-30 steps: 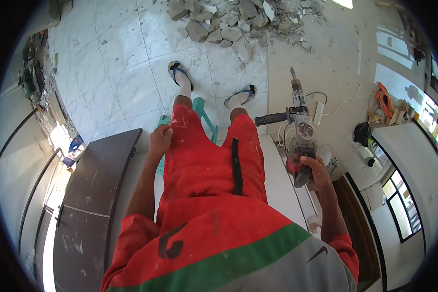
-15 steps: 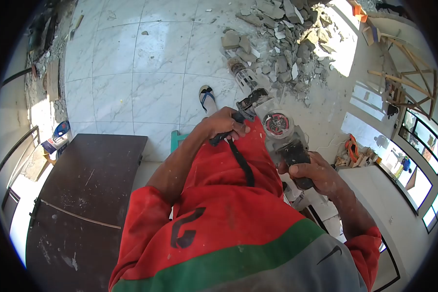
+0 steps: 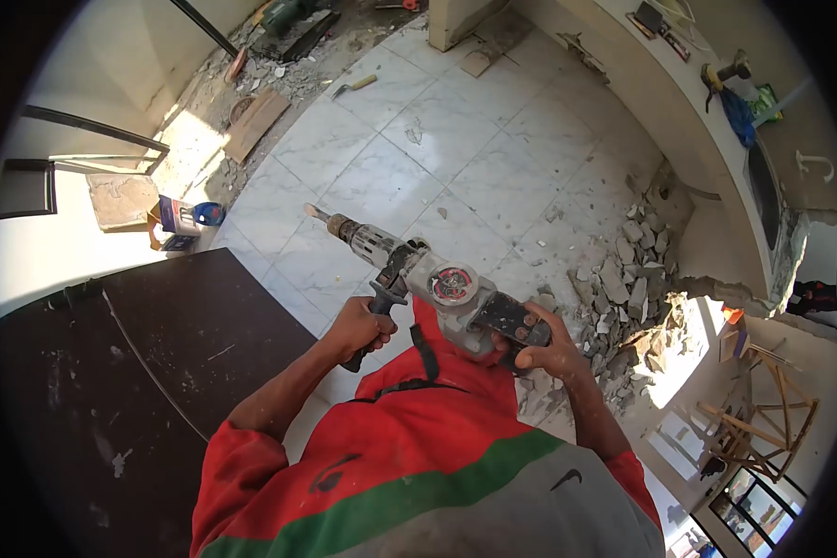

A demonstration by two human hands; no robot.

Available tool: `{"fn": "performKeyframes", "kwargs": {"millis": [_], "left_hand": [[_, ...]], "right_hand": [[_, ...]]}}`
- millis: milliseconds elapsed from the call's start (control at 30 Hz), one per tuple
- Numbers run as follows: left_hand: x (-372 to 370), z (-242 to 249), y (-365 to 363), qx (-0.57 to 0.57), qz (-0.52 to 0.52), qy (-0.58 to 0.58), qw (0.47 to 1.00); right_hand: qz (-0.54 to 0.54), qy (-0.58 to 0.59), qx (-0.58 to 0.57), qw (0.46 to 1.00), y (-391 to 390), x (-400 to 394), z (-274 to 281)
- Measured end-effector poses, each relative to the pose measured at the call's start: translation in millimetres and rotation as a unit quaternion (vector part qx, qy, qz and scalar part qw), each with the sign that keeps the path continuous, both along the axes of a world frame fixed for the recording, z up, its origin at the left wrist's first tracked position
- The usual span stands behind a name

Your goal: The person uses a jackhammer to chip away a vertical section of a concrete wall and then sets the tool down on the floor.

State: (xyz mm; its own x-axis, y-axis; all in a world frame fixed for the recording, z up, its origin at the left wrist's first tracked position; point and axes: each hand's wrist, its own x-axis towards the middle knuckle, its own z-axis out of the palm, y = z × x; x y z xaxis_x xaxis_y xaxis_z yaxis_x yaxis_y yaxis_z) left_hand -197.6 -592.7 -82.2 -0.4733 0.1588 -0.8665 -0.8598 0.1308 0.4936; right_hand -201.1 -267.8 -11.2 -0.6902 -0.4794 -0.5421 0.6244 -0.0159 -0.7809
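A dusty grey demolition hammer (image 3: 453,284) is held across the front of my red, green and grey shirt, its chisel tip pointing to the upper left over the tiles. My left hand (image 3: 360,327) is closed around its black side handle. At the rear end of the tool, my right hand (image 3: 551,344) grips the dark main handle. The tool is raised off the white tiled floor (image 3: 381,177). A black strap (image 3: 424,353) lies against my red clothing below the tool.
A dark brown panel (image 3: 149,391) is at the lower left. Broken tile and concrete rubble (image 3: 623,288) lies at the right. A hammer (image 3: 355,85) rests on the tiles near the top. Wooden frames (image 3: 763,409) stand far right, and a counter (image 3: 660,102) runs along the upper right.
The view has turned, and the rubble now appears lower right. The power tool has swung toward the left, now showing its chisel. My left hand has moved from the strap area onto the side handle.
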Motion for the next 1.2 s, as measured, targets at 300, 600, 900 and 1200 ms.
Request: {"fn": "performKeyframes", "kwargs": {"millis": [300,600,900,1200], "left_hand": [[-165,43,-170,-0.032,0.113,0.004,0.993],[-423,-18,-343,-0.012,0.106,0.050,0.993],[-688,29,-438,-0.015,-0.041,0.057,0.997],[-1007,-44,-457,-0.052,-0.148,0.124,0.980]], "right_hand": [[0.210,0.130,0.115,0.962,-199,-261,65],[0.152,0.231,0.197,0.941,-383,-494,33],[0.014,0.221,0.225,0.949,-474,-654,82],[-0.094,0.213,0.225,0.946,-506,-899,5]]}}
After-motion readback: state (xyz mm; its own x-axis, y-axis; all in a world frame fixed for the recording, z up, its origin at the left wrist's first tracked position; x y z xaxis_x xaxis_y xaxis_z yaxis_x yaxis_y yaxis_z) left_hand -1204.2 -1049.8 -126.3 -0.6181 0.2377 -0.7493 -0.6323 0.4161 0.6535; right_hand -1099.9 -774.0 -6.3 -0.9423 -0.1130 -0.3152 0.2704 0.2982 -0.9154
